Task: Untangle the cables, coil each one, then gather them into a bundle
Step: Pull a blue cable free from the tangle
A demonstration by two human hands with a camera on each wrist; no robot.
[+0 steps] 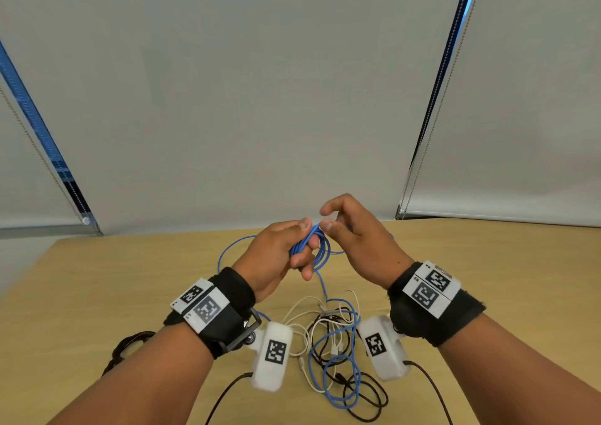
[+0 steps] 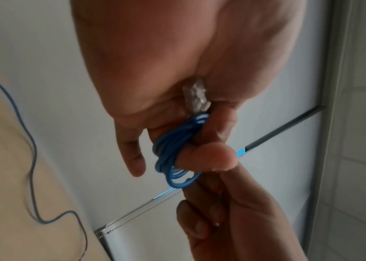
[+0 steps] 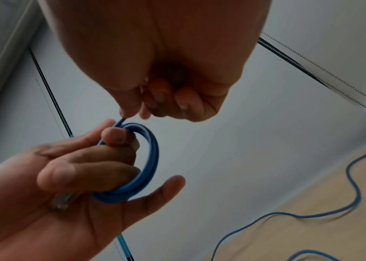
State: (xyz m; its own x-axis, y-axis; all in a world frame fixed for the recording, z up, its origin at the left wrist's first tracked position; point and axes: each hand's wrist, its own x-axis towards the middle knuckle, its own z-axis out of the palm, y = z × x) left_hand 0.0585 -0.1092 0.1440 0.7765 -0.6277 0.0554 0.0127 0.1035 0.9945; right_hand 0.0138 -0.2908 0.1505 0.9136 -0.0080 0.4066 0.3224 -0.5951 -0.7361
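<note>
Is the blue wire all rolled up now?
Only partly. The left hand holds several loops of the blue wire, but a long tail still trails into the tangle on the table.

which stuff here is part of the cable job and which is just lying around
Job:
- blue cable, coils held by left hand, right hand pinching a strand
- white cable
- black cable

Lying about:
- table
- window blinds

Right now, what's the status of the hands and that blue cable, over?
Left hand grips blue coil. Right hand pinches blue cable's feeding strand at the coil. Its tail runs through white and black cables on table.
</note>
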